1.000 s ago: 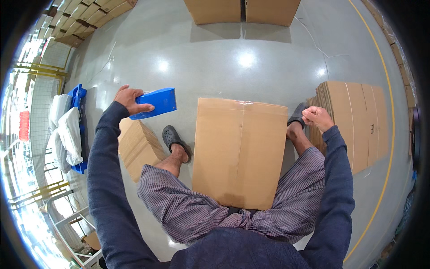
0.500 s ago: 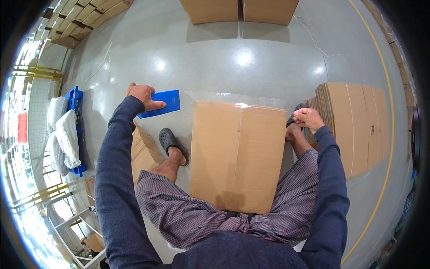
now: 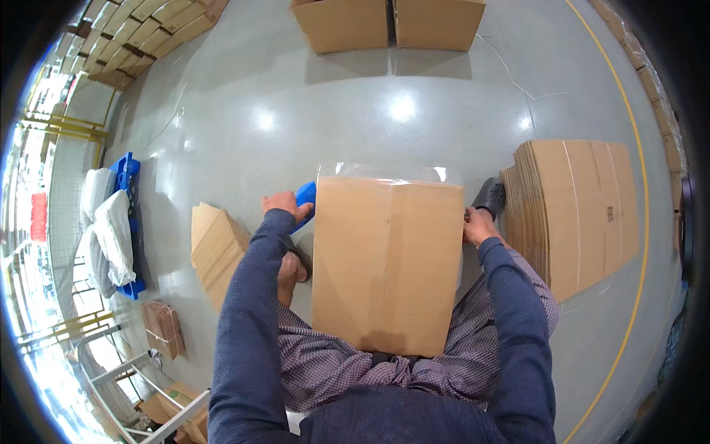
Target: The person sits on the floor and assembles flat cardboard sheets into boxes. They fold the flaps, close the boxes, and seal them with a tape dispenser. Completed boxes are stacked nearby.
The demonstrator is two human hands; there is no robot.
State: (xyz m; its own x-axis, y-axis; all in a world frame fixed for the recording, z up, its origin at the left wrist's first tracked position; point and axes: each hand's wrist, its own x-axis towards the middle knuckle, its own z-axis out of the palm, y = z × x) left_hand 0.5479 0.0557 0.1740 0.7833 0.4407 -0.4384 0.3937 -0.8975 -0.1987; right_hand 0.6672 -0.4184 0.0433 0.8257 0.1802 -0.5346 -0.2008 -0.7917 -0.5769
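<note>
A brown cardboard box (image 3: 384, 266) stands between my legs, its taped-looking seam running away from me. Clear film (image 3: 381, 173) sticks out past its far edge, catching the light. My left hand (image 3: 287, 204) is closed round a flat blue piece (image 3: 305, 195) at the box's far left side; the box partly hides this piece. At the right side of the box, near the far corner, my right hand (image 3: 479, 224) has its fingers bent together against the edge. What those fingers grip, if anything, I cannot make out.
Flat cardboard stacks lie at right (image 3: 584, 214) and left (image 3: 218, 244). Two boxes (image 3: 436, 26) stand ahead. White bundles (image 3: 111, 229) rest by a blue pallet (image 3: 132, 222) at left. A metal frame (image 3: 140, 385) stands lower left. My dark clog (image 3: 489, 196) is beside the right stack.
My left hand has brought the blue piece right and nearer, against the box's side. The right hand has come down and left to the box's right edge.
</note>
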